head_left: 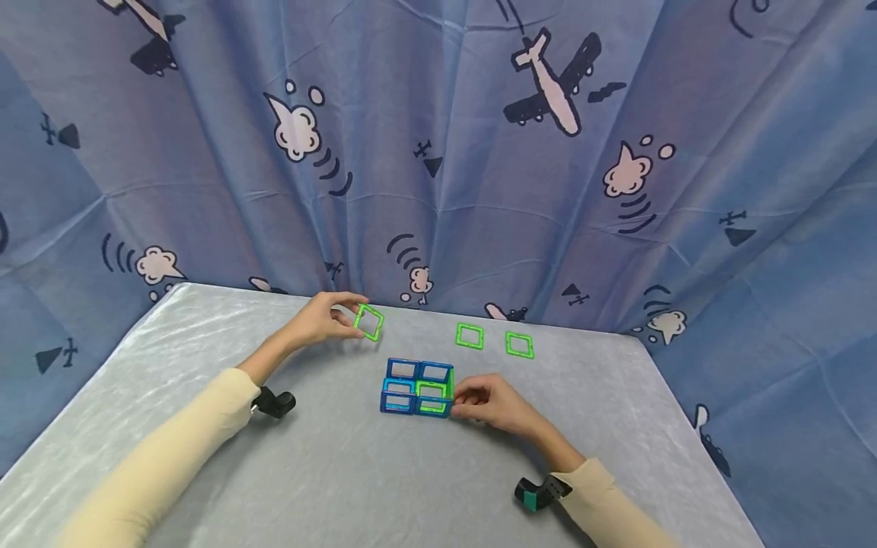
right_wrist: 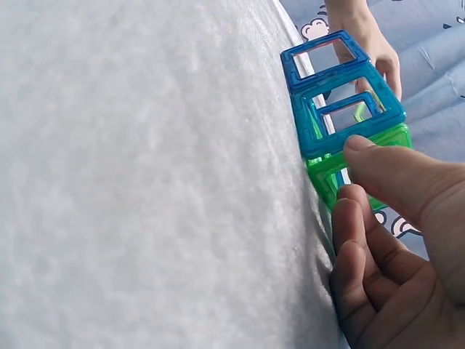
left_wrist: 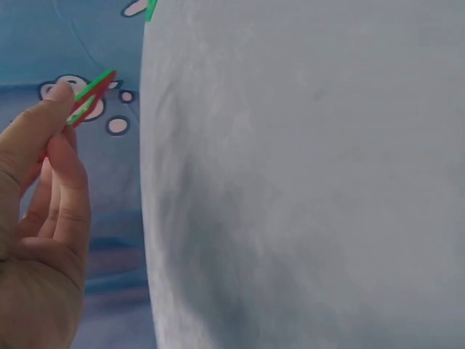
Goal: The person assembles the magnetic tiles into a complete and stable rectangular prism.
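My left hand [head_left: 323,320] pinches a green square magnetic tile [head_left: 381,323] between thumb and fingers, raised at the back left. In the left wrist view this tile [left_wrist: 93,94] shows nearly edge-on. A low box of magnetic tiles [head_left: 400,403] stands mid-table, with blue tiles along its front and back and a green tile at its right end. My right hand [head_left: 493,403] grips that right end. In the right wrist view, the thumb lies at the corner where the blue tile [right_wrist: 309,127] meets the green end tile [right_wrist: 398,138], and curled fingers touch the green one lower down.
Two loose green square tiles, a nearer-middle one [head_left: 470,347] and a right one [head_left: 519,355], lie flat behind the box. Grey-white cloth covers the table [head_left: 308,487]. A blue curtain [head_left: 479,228] with airplane prints hangs along the table's back edge.
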{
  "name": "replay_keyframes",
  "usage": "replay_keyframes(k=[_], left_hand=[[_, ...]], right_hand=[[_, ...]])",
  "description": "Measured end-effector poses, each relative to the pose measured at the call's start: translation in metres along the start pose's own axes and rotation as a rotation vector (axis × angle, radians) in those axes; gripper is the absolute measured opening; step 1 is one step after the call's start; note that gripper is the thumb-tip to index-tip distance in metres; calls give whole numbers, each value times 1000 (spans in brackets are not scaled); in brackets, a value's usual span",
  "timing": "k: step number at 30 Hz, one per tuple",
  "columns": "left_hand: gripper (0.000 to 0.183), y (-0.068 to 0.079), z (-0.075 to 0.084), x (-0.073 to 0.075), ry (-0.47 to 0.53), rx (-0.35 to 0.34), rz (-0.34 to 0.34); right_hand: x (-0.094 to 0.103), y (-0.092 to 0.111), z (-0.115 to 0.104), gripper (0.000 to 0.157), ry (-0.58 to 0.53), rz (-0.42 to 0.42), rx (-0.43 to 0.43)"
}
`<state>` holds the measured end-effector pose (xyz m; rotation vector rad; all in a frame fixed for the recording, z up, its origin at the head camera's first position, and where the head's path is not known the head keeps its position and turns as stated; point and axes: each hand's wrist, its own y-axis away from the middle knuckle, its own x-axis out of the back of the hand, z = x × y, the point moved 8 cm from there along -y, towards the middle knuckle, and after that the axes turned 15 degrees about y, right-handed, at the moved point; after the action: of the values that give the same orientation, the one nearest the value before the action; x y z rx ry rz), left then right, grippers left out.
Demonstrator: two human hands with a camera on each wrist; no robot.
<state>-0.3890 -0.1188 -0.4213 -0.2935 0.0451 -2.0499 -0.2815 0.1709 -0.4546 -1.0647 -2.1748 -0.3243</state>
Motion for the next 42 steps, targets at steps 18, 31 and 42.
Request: replay_keyframes(k=[18,31,42], left_hand=[[63,73,26,4,-44,-34,-48],[59,81,18,-6,-23,-41,-49],[58,76,12,-26,-39,-59,-95]], right_hand=[[2,0,-5,12,-18,-9,8],[1,-2,-4,11,-25,-14,30],[0,-1,-3,12,-31,-13,25]])
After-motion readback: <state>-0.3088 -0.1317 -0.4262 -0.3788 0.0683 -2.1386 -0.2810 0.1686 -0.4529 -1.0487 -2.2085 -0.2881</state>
